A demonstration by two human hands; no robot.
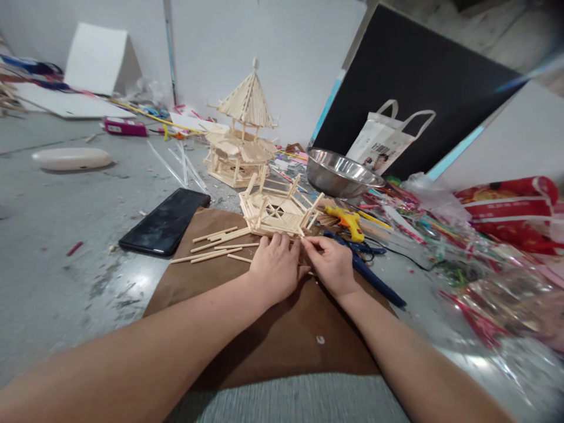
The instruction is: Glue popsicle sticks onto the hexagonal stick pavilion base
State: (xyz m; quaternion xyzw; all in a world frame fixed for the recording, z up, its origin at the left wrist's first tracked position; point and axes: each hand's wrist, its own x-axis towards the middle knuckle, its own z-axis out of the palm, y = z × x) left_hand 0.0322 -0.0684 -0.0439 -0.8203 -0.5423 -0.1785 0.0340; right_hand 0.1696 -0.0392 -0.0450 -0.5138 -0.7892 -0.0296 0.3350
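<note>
A hexagonal frame of pale wooden sticks [275, 218], with short upright posts round its edge, lies on a brown cloth [247, 346]. My left hand [277, 267] is closed over the frame's front edge, its fingers bent and close together. At the front right corner my right hand [331, 264] pinches the end of a small wooden stick [302, 231] between thumb and forefinger; most of that stick is hidden. Several loose wooden sticks [220, 252] lie left of my left hand. Behind the frame stands a stick pavilion [242, 132] with a pointed roof.
A black phone [165, 222] lies to the left. On the right are a yellow glue gun [346, 222], dark blue-handled pliers or cutters [374, 279] and a steel bowl [341, 173]. Plastic scraps [423, 226] and a red bag [511, 211] spread further right. A white oval case [73, 158] sits far left.
</note>
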